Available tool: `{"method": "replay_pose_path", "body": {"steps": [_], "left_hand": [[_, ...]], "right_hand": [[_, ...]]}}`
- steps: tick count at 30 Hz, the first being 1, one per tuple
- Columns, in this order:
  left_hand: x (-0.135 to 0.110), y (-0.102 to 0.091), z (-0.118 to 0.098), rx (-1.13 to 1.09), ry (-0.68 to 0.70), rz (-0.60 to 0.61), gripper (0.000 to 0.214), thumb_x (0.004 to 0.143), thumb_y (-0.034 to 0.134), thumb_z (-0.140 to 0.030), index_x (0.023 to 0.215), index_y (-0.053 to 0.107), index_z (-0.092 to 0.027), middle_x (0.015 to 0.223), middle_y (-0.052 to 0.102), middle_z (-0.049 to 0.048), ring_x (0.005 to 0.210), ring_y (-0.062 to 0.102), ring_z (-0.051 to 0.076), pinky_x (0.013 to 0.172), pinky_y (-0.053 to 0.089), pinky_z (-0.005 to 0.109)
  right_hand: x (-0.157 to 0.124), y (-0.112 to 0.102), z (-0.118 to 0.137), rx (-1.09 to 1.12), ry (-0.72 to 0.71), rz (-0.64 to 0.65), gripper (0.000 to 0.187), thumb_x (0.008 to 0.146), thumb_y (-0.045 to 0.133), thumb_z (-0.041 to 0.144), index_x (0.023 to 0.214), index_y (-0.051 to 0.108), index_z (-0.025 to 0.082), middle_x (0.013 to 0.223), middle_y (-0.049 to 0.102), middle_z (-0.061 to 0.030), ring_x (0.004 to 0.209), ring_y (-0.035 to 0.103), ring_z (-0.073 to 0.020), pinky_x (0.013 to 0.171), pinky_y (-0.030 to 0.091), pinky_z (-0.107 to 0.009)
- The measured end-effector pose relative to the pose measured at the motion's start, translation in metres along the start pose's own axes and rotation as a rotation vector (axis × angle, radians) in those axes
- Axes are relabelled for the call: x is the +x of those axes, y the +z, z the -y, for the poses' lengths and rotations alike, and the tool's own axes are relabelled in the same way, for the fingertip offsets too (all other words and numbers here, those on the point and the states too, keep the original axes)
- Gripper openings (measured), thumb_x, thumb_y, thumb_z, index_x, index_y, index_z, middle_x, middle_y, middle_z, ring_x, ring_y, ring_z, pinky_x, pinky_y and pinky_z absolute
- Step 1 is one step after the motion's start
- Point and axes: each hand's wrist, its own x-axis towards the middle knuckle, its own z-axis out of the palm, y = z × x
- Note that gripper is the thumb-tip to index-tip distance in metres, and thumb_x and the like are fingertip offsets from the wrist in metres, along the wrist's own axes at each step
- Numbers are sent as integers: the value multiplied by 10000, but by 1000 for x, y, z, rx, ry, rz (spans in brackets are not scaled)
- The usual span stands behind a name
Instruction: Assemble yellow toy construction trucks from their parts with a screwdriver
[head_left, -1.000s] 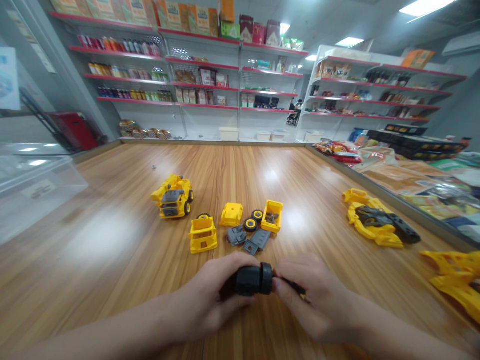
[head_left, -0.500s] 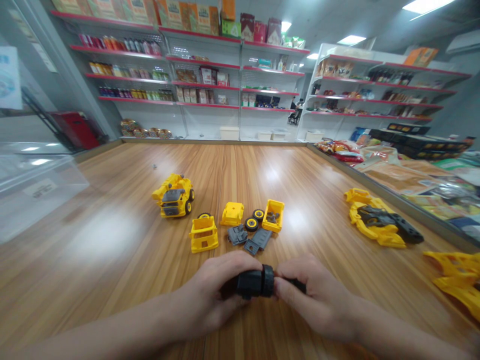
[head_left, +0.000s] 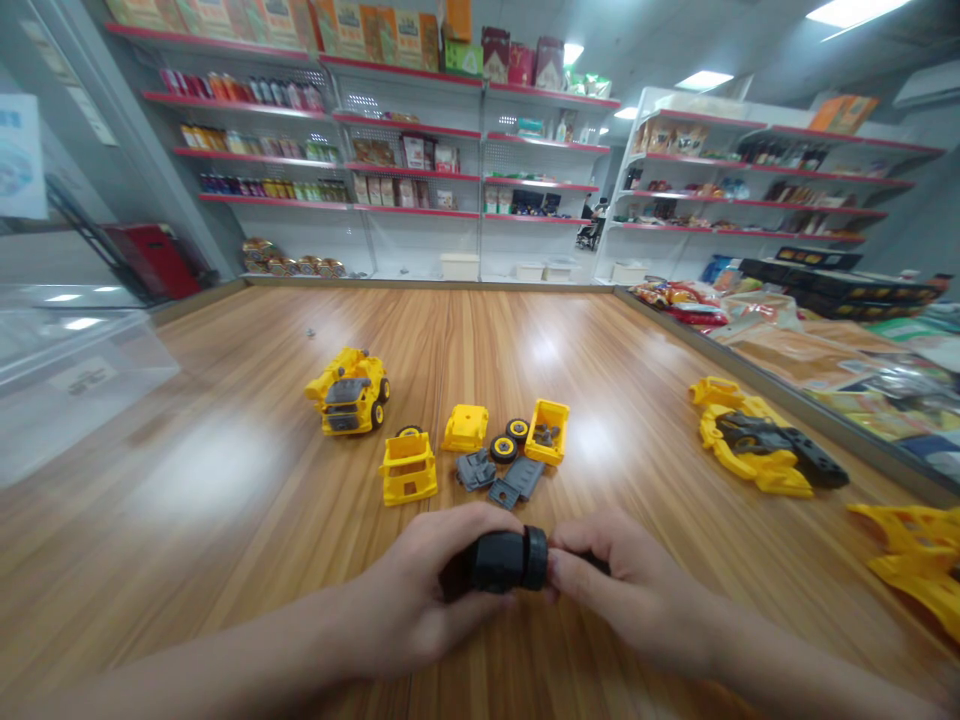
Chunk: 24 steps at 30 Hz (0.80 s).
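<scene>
My left hand (head_left: 420, 590) is wrapped round a black cylindrical toy part (head_left: 506, 560) low over the wooden table (head_left: 247, 500). My right hand (head_left: 622, 590) pinches the part's ribbed right end, where a thin dark piece sticks out under the fingers. Just beyond my hands lie loose toy pieces: a yellow cab block (head_left: 407, 468), a yellow cover (head_left: 465, 428), two small wheels (head_left: 508, 440), grey plates (head_left: 499, 478) and a yellow bin (head_left: 547, 432) with small dark bits inside. An assembled yellow toy truck (head_left: 347, 391) stands further back on the left.
A yellow and black toy chassis (head_left: 757, 445) lies at the right of the table, and more yellow pieces (head_left: 911, 560) at the far right edge. Packaged goods fill a counter on the right. Store shelves line the back wall. A clear box (head_left: 67, 380) stands at the left.
Both hands stay closed on the black part in the same place; the right fingers have shifted slightly on its ribbed end. The camera has tipped a little.
</scene>
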Motion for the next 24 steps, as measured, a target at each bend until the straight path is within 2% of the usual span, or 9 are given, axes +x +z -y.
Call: {"method": "replay_pose_path", "body": {"steps": [6, 11, 16, 19, 24], "left_hand": [[-3, 1, 2, -85, -114, 80, 427, 834, 640, -186, 1203, 427, -218, 987, 636, 45, 831, 624, 165, 738, 519, 270], [-5, 1, 2, -65, -225, 14, 589, 804, 691, -252, 1289, 356, -257, 1092, 570, 58, 922, 601, 194, 804, 517, 315], [-5, 2, 3, -200, -229, 5, 574, 828, 650, -242, 1309, 338, -261, 1137, 525, 69, 1007, 573, 217, 864, 500, 348], [-7, 2, 4, -249, -212, 7, 558, 841, 624, -252, 1317, 334, -265, 1157, 508, 75, 1005, 565, 220, 849, 500, 352], [-6, 1, 4, -243, -196, 13, 541, 852, 604, -248, 1325, 343, -267, 1159, 511, 78, 983, 563, 218, 846, 496, 363]], "right_hand": [[2, 1, -1, 70, 27, 13, 351, 932, 457, 325, 698, 627, 125, 568, 447, 33, 539, 398, -91, 520, 293, -214], [3, 3, -7, 86, 87, 6, 356, 933, 470, 333, 699, 633, 120, 566, 458, 31, 545, 415, -94, 517, 288, -214], [3, 5, -9, 195, 134, 23, 363, 919, 492, 372, 688, 619, 123, 530, 411, 47, 500, 360, -85, 477, 247, -213], [4, 5, -9, 270, 153, 20, 377, 913, 506, 402, 680, 607, 124, 521, 414, 47, 484, 348, -80, 463, 237, -207], [5, 4, -15, 371, 153, 11, 398, 911, 534, 436, 680, 615, 122, 508, 414, 50, 466, 334, -69, 450, 228, -197]]}}
